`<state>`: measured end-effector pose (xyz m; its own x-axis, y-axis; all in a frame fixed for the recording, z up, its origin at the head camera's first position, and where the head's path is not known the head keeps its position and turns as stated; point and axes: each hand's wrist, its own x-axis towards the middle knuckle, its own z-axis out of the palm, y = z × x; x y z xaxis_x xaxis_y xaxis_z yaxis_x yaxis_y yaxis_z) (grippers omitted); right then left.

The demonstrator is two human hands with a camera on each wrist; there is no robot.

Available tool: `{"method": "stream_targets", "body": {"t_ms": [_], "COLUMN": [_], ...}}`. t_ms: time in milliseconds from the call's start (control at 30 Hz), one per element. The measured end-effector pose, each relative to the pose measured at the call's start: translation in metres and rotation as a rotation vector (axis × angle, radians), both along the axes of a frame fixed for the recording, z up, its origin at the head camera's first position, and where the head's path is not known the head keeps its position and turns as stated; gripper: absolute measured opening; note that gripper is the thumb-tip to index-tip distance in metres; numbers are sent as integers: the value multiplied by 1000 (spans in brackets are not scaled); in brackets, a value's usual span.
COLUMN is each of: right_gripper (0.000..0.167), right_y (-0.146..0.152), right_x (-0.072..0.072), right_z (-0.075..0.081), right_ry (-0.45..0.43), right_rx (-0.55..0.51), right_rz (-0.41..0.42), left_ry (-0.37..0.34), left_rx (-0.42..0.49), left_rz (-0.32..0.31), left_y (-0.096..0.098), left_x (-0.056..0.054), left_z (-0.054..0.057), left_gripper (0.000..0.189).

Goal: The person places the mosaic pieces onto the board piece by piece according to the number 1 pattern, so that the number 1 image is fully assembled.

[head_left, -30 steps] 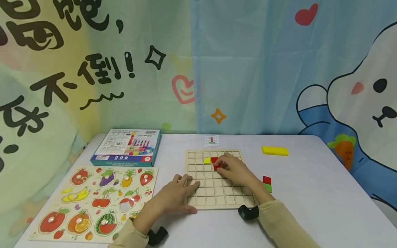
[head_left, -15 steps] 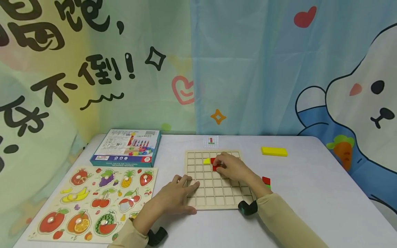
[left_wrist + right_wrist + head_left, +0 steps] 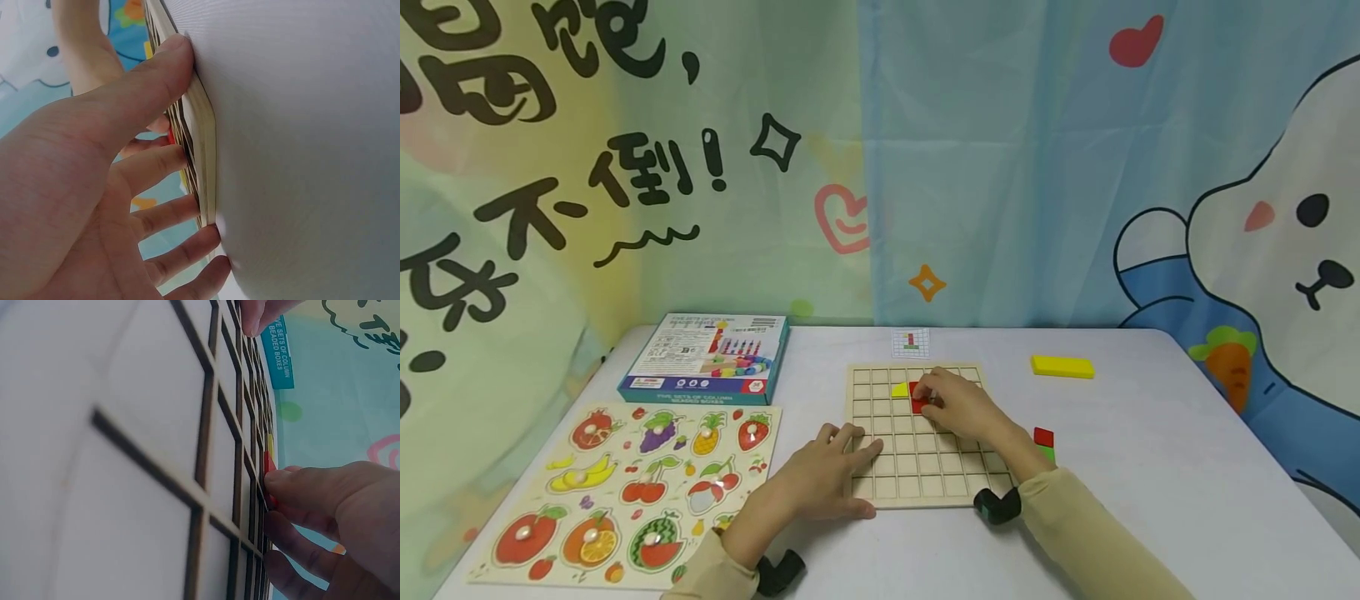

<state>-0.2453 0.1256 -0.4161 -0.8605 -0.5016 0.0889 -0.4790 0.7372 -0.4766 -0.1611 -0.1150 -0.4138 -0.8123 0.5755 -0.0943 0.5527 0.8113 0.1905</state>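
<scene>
A wooden grid board [image 3: 917,467] lies on the white table. My left hand [image 3: 823,471] rests at its left edge, fingers spread. In the left wrist view the thumb [image 3: 165,59] touches the board's wooden side. Near the board's far middle, my right hand [image 3: 962,404] pinches a red block [image 3: 917,404] set against the grid. In the right wrist view the thumb and fingertips close round the red block [image 3: 270,464], partly hiding it. A yellow square block [image 3: 900,390] sits in a cell just left of the red.
Behind the board lies a small pattern card [image 3: 911,342]. A yellow bar [image 3: 1063,367] is at the back right. Red [image 3: 1043,437] and green [image 3: 1048,453] blocks lie right of the board. Leftward are a fruit puzzle board [image 3: 625,492] and a box [image 3: 703,358].
My right fingers have shifted slightly at the red block, and more of its red now shows as one upright strip. My left hand stays in place.
</scene>
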Motion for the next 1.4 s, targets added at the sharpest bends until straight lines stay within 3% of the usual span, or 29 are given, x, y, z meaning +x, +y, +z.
{"method": "stream_targets", "body": {"t_ms": [433,733,1400], "right_gripper": [16,17,17], "right_y": [2,14,68], "right_x": [2,7,20], "right_z": [-2,1,4], "right_ry": [-6,-61,-77], "right_rx": [-17,-147,-147], "right_rz": [-22,0,-48], "left_ry": [-9,-9,1], "left_rx": [-3,-6,1], "left_rz": [7,10,3], "left_y": [1,1,0], "left_x": [0,0,0], "left_z": [1,0,1], "left_gripper": [82,83,83]}}
